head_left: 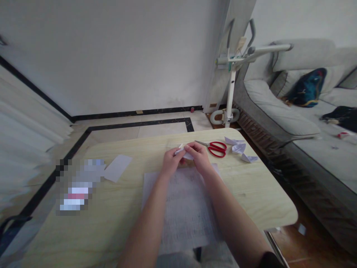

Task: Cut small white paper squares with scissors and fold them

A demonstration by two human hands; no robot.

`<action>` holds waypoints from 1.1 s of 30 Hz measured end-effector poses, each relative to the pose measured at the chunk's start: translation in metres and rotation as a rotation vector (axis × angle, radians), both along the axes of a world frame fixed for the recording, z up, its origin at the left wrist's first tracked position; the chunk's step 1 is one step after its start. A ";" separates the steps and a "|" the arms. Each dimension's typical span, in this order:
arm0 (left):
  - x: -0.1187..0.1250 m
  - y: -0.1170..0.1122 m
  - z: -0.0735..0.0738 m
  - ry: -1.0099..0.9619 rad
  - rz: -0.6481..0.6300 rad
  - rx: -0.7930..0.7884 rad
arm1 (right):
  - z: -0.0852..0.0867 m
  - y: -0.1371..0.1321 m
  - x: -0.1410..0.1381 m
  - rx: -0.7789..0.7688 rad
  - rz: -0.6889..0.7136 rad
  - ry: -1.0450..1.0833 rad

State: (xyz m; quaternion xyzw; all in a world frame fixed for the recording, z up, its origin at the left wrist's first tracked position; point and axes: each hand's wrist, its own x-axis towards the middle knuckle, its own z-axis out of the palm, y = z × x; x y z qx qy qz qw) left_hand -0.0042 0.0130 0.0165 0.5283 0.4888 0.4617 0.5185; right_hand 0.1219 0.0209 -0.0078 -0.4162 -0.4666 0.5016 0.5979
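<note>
Both my hands meet over the far middle of a pale wooden table (251,193). My left hand (170,160) and my right hand (198,155) pinch a small folded piece of white paper (182,150) between their fingertips, fingers closed on it. Under my forearms lies a large printed sheet of paper (184,208). Red-handled scissors (216,147) lie just right of my right hand. Several small folded white paper shapes (241,149) rest further right, near the table's far right corner.
A loose white paper slip (118,167) lies at the left of the table, beside a blurred-out patch. Beyond the table stand a white exercise machine (231,85) and, at right, a grey sofa (292,115) with a blue bag (306,87).
</note>
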 end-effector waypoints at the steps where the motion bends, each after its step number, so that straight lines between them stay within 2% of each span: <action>1: 0.000 0.000 -0.001 -0.021 -0.006 -0.009 | 0.001 0.000 -0.001 -0.005 -0.005 -0.007; 5: -0.001 0.005 -0.010 -0.145 0.061 -0.034 | 0.004 0.000 -0.001 -0.019 -0.030 -0.020; 8: -0.002 0.010 -0.018 -0.261 0.148 -0.104 | 0.008 -0.001 0.000 -0.023 0.029 0.035; 11: -0.002 0.012 -0.022 -0.324 0.134 -0.129 | 0.012 -0.003 0.000 0.014 0.112 -0.006; 16: -0.001 0.011 -0.019 -0.328 0.099 -0.125 | 0.015 -0.006 0.002 0.033 0.247 -0.060; 23: 0.000 0.009 -0.017 -0.285 0.091 -0.081 | 0.011 -0.003 0.005 0.051 0.128 -0.154; 29: -0.002 0.009 -0.015 -0.176 0.116 -0.019 | 0.009 -0.002 0.003 0.051 0.109 -0.197; 33: -0.002 0.010 -0.016 -0.193 0.146 -0.009 | 0.007 -0.002 0.003 0.043 0.109 -0.202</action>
